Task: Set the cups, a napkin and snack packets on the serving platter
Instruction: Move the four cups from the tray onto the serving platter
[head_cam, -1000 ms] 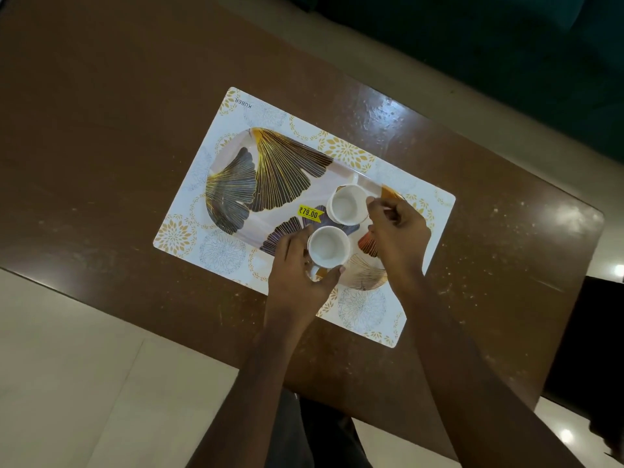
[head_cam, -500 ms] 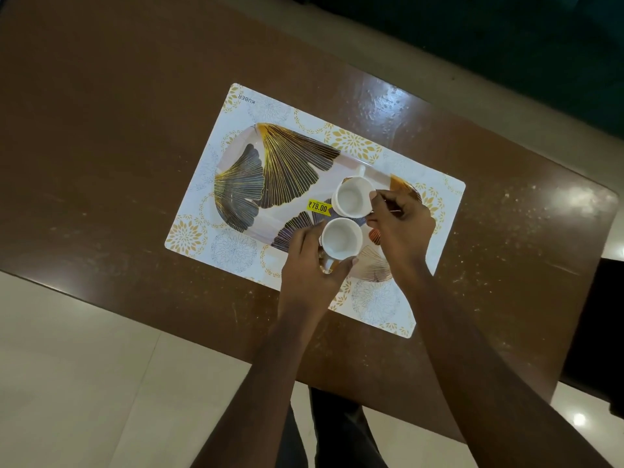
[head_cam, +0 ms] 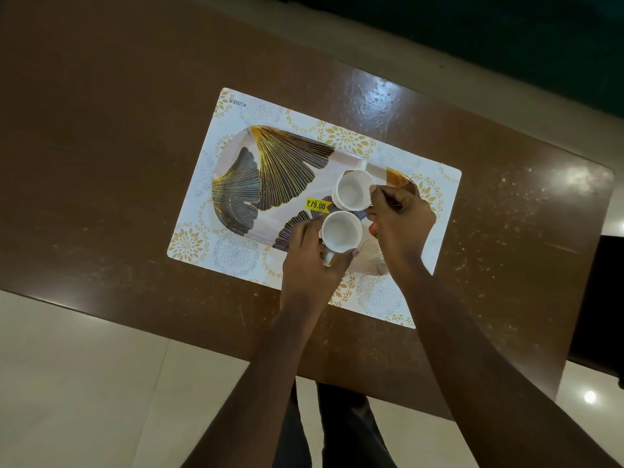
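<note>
An oval serving platter (head_cam: 280,163) with dark and gold leaf patterns lies on a white placemat (head_cam: 236,106). Two empty white cups stand side by side on its right half. My left hand (head_cam: 309,261) grips the near cup (head_cam: 341,229) from the left and below, with its handle between my fingers. My right hand (head_cam: 400,224) holds the far cup (head_cam: 353,190) at its right side, fingertips on the rim. A yellow price sticker (head_cam: 317,205) sits just left of the cups. No napkin or snack packets are in view.
The placemat lies on a brown wooden table (head_cam: 101,146), whose near edge runs diagonally above a pale tiled floor (head_cam: 84,383). A dark green surface (head_cam: 506,35) lies beyond the far edge. A black object (head_cam: 604,298) stands at the right.
The cups have drawn closer together, the near one now almost touching the far one. Both hands keep their hold. The view has shifted slightly.
</note>
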